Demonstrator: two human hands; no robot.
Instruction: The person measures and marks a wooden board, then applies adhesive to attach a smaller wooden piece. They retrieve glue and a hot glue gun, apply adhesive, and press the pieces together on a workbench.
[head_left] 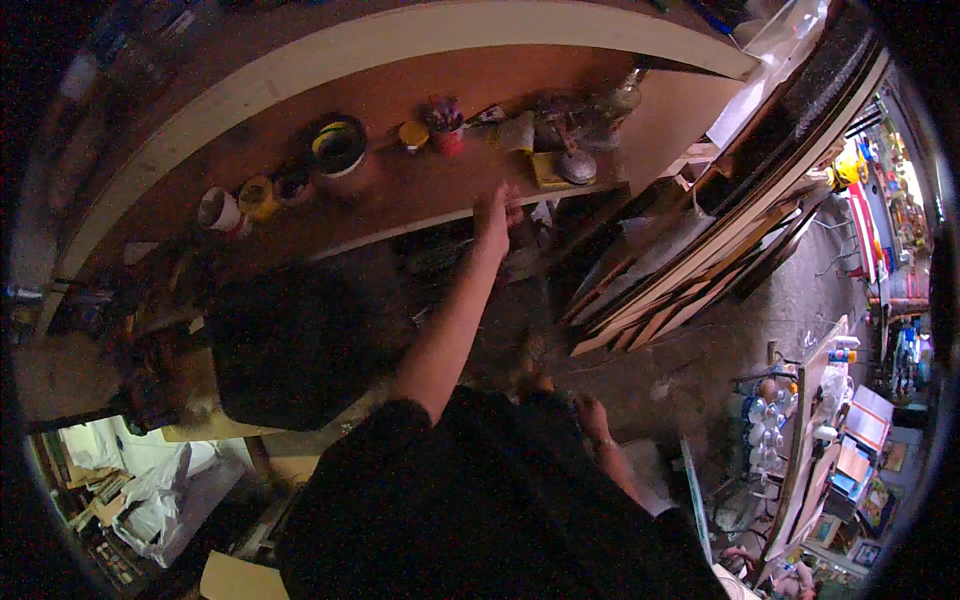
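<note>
Your left hand (pixel 496 212) is raised at the front edge of the long brown wooden shelf (pixel 400 206), toward its right end, fingers loosely apart with nothing visible between them. From that hand, the silver-grey rounded object (pixel 577 167) lies to the right and slightly farther in, on a flat yellow block (pixel 546 174) near the shelf's right front corner. Its outline shows no clear long axis. Your right hand (pixel 592 418) hangs low, well apart from the shelf; blur means you cannot tell its grip. Farther left along the shelf stands a small red cup (pixel 449 141).
</note>
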